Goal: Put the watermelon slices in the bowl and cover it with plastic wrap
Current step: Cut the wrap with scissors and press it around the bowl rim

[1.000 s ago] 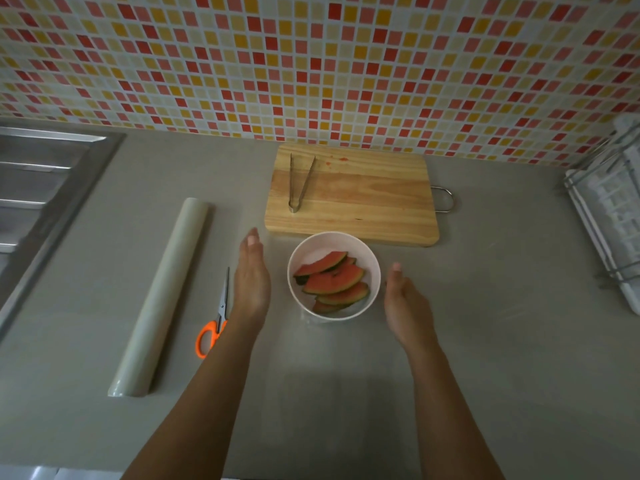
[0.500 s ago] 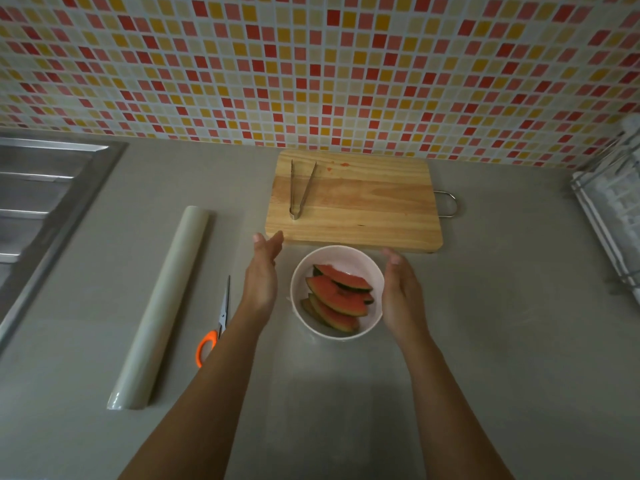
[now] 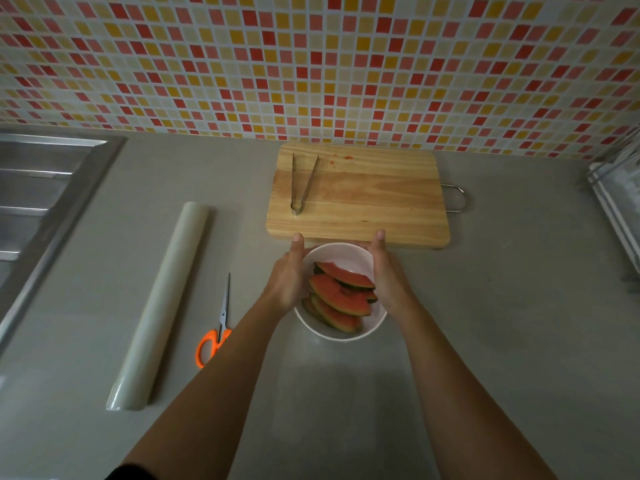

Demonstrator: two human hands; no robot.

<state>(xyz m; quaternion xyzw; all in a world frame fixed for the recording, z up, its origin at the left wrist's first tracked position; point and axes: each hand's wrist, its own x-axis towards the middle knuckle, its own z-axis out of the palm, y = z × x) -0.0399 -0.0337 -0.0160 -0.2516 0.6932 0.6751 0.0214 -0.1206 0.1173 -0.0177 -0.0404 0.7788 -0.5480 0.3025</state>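
Several watermelon slices [image 3: 341,296] lie overlapped in the white bowl [image 3: 341,337] between the hands, red flesh up, their long axes running from the left hand [image 3: 287,278] toward the near right. Left and right hand [image 3: 386,275] are flat, fingers straight, palms against the bowl's sides. Left of them lie scissors [image 3: 216,334], blades pointing away, then the plastic wrap roll [image 3: 162,303], lengthwise near to far. Past the fingertips, a cutting board [image 3: 374,202] carries tongs [image 3: 301,183] on the worktop [image 3: 502,323].
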